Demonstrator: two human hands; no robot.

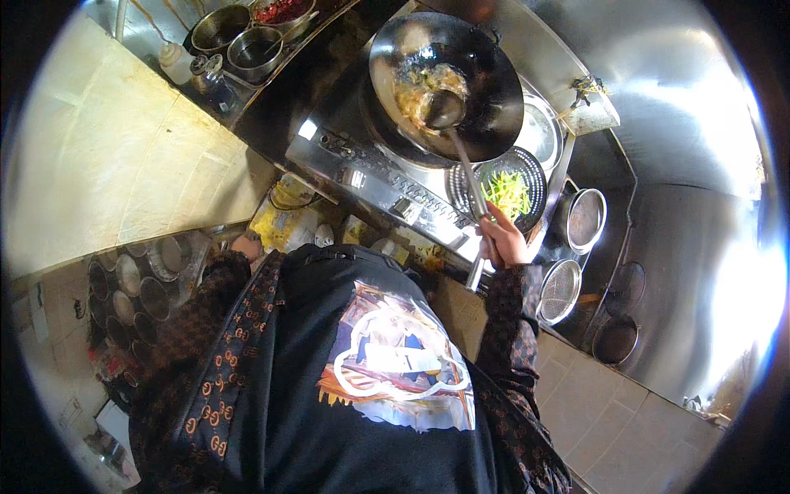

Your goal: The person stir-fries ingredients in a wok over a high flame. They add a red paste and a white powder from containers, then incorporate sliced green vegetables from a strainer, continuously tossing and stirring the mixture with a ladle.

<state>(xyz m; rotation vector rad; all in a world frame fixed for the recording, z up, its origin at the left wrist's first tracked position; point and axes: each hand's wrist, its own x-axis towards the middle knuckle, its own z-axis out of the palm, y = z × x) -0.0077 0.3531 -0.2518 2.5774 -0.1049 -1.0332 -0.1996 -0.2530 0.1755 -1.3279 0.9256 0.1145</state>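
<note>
- Upper centre of the frame: round dark wok (pixel 496 90) on the stove (pixel 346 158), ladle (pixel 471 174) dipped in, bowl end down among the wet brownish food (pixel 411 89).
- Right of centre: right hand (pixel 508 240), fingers closed round the ladle's handle near its lower end.
- Left of centre: left hand (pixel 247 245), small and dim, well apart from the wok; can't tell if its fingers are open or curled, no held thing visible.
- Doing it well (judgement): keep grip firm but wrist loose, let the ladle's bowl follow the wok's curve, scrape under the food so it doesn't stick, small strokes so liquid stays off the rim. Handle crosses over the strainer basket (pixel 538 183), so mind knocking it.
- Materials: wok metal smooth, dark, shiny where wet; ladle long, straight, grey metal, rounded bowl. Food glossy, loose, exact kind unclear.
- Just below the wok: strainer basket round, dark, punched with holes, holding thin bright-green cut vegetables (pixel 508 194).
- Lower right of that: mesh sieve (pixel 561 292), round, pale metal rim.
</note>
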